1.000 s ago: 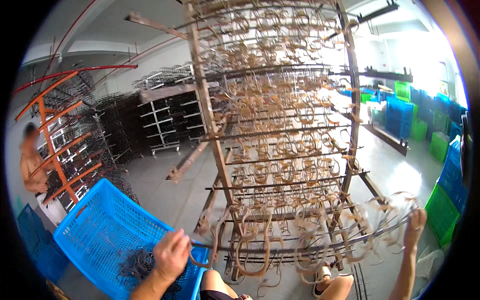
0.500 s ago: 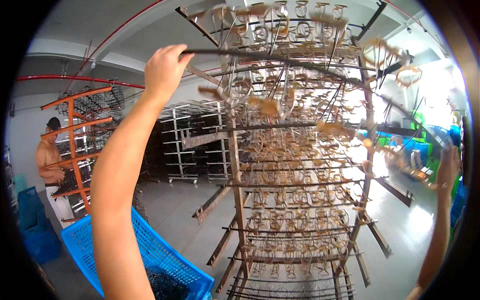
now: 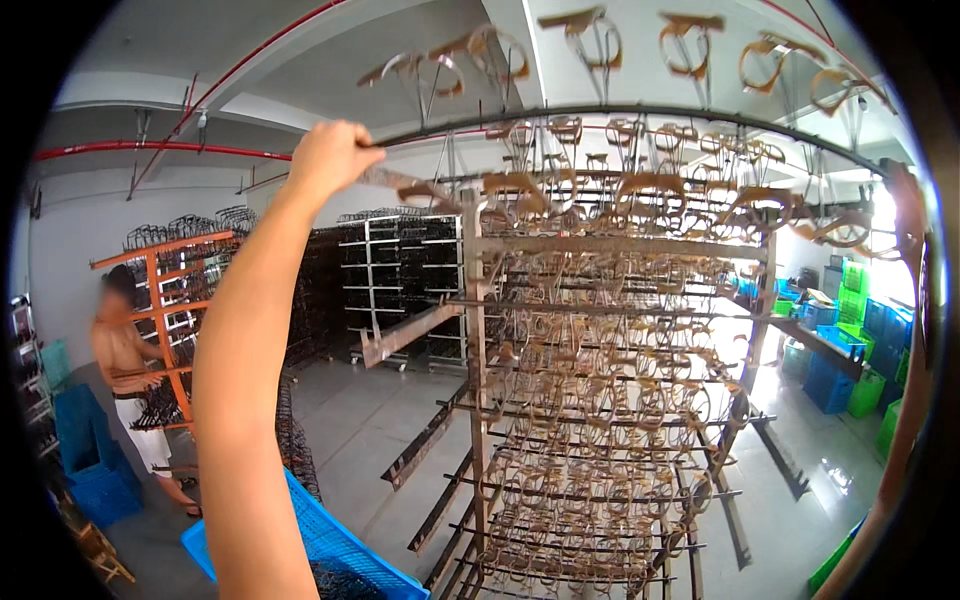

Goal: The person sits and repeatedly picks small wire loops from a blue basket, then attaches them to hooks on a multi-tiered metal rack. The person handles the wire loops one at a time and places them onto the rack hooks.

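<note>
A long dark metal bar point(image 3: 620, 108) is held up high before me. My left hand point(image 3: 338, 155) is closed round its left end. At the far right, my right hand point(image 3: 908, 205) is at the other end, dark and partly lost at the picture's rim, its fingers seemingly round the bar. Brown eyeglass frames point(image 3: 686, 50) stand up along the bar on thin wire stems, and others hang below it. Just beyond is a tall metal rack point(image 3: 477, 350), filled with rows of similar bars and brown frames.
Rack arms point(image 3: 410, 335) jut toward me. A blue plastic basket point(image 3: 350, 545) with dark pieces stands at lower left. Further left, a person point(image 3: 125, 350) works at an orange rack point(image 3: 158, 300). White racks point(image 3: 370, 270) stand behind; blue and green crates point(image 3: 830, 370) are at right.
The bar's right end has risen with my right hand, so the bar is nearer level. My left hand stays closed on its end. The view has shifted slightly.
</note>
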Tool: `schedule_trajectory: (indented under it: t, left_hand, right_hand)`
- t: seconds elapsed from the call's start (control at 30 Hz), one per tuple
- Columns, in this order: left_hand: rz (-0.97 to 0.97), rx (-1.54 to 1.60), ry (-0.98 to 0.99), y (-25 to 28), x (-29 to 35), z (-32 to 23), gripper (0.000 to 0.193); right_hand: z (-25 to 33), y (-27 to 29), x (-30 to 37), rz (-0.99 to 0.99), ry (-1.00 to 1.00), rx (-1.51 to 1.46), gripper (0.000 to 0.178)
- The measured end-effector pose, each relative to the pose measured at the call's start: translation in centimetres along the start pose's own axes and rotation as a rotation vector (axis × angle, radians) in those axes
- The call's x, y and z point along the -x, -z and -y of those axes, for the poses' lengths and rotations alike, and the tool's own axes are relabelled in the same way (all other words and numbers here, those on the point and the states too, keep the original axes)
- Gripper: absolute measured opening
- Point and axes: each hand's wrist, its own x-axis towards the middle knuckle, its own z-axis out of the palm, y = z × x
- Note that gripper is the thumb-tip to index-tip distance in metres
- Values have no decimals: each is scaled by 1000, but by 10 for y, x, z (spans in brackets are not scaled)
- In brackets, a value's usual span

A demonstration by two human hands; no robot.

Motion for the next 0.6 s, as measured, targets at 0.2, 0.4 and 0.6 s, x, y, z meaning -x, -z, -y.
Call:
schedule_trajectory:
  t: [0.2, 0.4, 0.6]
  left_hand:
    - [-143, 329, -114, -29, 31, 11, 59]
    - [242, 678, -95, 8, 233, -71, 32]
    - [975, 854, 260, -49, 403, -146, 33]
  right_hand:
    - [-50, -104, -24, 183, 268, -181, 25]
    - [-15, -109, -16, 322, 153, -243, 18]
    - [-40, -134, 19, 226, 265, -189, 20]
